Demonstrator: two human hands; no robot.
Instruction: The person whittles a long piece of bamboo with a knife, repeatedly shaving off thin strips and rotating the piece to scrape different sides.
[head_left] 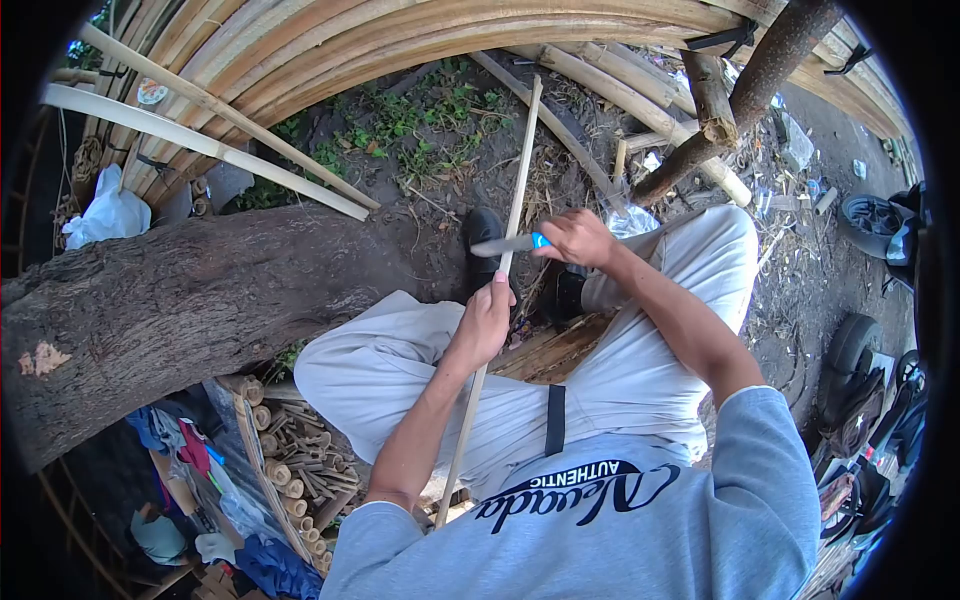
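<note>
My left hand (484,322) is closed round a long, thin bamboo strip (522,170), which runs from near my body, between my legs, out to the bare ground ahead. In my right hand (582,240) is a knife (505,245) with a blue handle. Its blade points left and lies across the strip, a little beyond my left fingers. Under the blade tip shows one dark shoe (483,240).
A thick tree trunk (200,290) lies at the left. Long bamboo slats (400,50) arch across the top, propped near a forked branch (720,120). Cut bamboo pieces (310,450) are heaped at lower left. Motorcycles with dark wheels (850,360) stand at the right.
</note>
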